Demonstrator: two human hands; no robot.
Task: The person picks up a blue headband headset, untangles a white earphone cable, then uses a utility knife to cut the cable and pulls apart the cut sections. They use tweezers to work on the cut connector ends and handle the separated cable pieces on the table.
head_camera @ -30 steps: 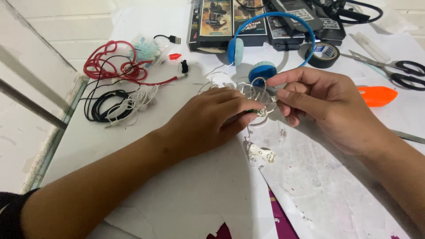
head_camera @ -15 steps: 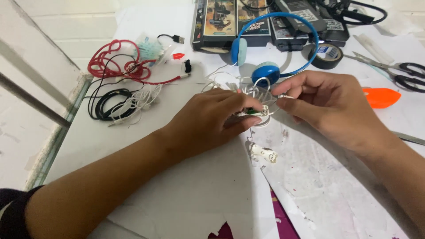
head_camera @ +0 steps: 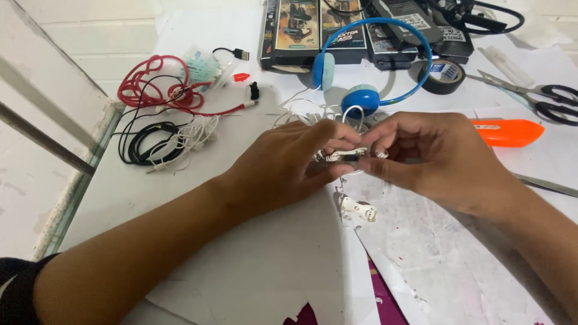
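Note:
My left hand [head_camera: 289, 162] and my right hand [head_camera: 427, 159] meet at the middle of the table, both pinching a small white plug piece [head_camera: 347, 155] tied to a tangle of thin white wire [head_camera: 313, 114]. The fingertips of both hands close on it from either side. A second small white connector [head_camera: 358, 209] lies loose on the paper just below my hands. Blue headphones [head_camera: 361, 99] rest right behind the tangle.
Red cable [head_camera: 150, 87] and black and white cables [head_camera: 159, 141] lie at the left. Cassette boxes [head_camera: 295, 30], black tape roll [head_camera: 442, 75], scissors [head_camera: 542, 96] and an orange cutter [head_camera: 506, 132] sit at the back and right. A metal window frame [head_camera: 42, 138] borders the left.
Both hands have drawn closer together and slightly lower, turning the white plug piece between the fingertips. The wire tangle shifted a little with them.

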